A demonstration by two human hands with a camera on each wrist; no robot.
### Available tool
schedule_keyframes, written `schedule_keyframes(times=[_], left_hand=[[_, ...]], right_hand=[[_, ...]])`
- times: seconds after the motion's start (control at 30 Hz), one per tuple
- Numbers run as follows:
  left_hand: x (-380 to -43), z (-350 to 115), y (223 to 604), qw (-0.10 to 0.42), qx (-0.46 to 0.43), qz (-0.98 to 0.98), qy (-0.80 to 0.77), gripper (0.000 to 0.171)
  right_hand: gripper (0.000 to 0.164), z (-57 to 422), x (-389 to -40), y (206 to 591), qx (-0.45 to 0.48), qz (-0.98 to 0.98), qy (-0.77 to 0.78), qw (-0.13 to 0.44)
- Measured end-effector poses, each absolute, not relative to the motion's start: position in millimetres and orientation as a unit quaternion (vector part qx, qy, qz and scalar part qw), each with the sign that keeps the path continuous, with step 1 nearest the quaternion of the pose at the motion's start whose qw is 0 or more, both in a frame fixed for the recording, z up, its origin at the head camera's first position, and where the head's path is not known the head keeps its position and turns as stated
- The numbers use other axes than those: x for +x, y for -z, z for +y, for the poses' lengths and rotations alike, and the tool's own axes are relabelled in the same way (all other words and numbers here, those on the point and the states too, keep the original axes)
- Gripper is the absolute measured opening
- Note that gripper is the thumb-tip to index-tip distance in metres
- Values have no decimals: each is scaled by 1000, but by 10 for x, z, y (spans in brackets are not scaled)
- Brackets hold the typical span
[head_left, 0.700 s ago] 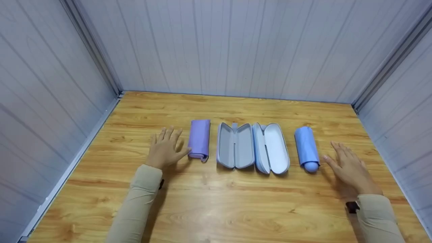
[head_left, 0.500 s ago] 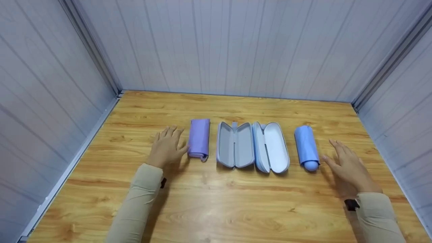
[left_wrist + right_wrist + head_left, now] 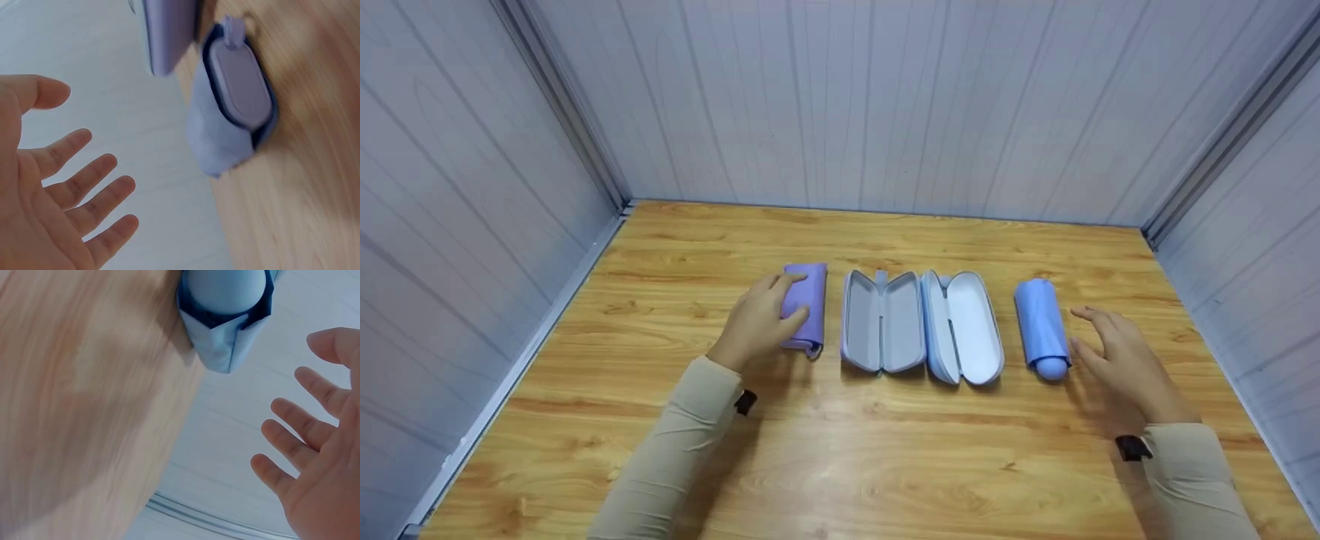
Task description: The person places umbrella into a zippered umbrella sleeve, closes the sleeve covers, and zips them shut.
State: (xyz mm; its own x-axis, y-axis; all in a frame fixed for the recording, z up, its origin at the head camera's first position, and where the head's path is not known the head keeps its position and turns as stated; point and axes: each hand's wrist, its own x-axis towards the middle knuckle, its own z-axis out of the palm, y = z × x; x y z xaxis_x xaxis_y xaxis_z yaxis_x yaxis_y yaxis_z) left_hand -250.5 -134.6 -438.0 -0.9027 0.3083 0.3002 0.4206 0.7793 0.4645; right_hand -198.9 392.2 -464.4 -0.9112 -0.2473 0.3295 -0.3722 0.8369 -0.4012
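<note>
The purple folded umbrella (image 3: 816, 300) lay left of the frame's centre, partly beneath the left hand (image 3: 757, 319), which had moved across from beside it, fingers relaxed and grasping nothing. Right of centre, the right hand (image 3: 1131, 367), likewise relaxed, had edged nearer the blue folded umbrella (image 3: 1041, 322); both reaches appeared incomplete. Two unfolded cases (image 3: 903, 330) stood between.
</note>
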Motion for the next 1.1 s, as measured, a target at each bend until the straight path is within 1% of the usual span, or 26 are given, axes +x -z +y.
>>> schedule_keyframes(times=[0.17,0.23,0.43,0.6,0.67,0.73,0.87,1.0,1.1], left_hand=[[-2478,-1189,4341,159,-242,-917,275,47],[-2463,-1112,4317,163,-259,-908,286,47],[-2432,-860,4249,131,-303,-890,313,48],[-2418,-687,4233,101,-318,-895,297,49],[-2412,-627,4228,83,-320,-894,303,50],[-2405,-570,4218,54,-321,-888,325,52],[-2393,-422,4195,-31,-309,-858,410,56],[-2382,-227,4198,-122,-265,-813,504,62],[-2374,-88,4196,-168,-224,-781,558,63]], right_hand=[[41,3852,-1999,4634,181,-941,-235,165],[40,3822,-2004,4628,188,-937,-236,175],[36,3747,-2010,4605,191,-936,-239,172],[34,3711,-2018,4615,207,-932,-235,182],[34,3696,-2027,4626,216,-928,-239,188],[35,3680,-2043,4644,221,-926,-241,191],[35,3633,-2069,4673,221,-925,-245,188],[35,3566,-2085,4699,221,-927,-247,175],[34,3514,-2106,4720,223,-929,-244,163]])
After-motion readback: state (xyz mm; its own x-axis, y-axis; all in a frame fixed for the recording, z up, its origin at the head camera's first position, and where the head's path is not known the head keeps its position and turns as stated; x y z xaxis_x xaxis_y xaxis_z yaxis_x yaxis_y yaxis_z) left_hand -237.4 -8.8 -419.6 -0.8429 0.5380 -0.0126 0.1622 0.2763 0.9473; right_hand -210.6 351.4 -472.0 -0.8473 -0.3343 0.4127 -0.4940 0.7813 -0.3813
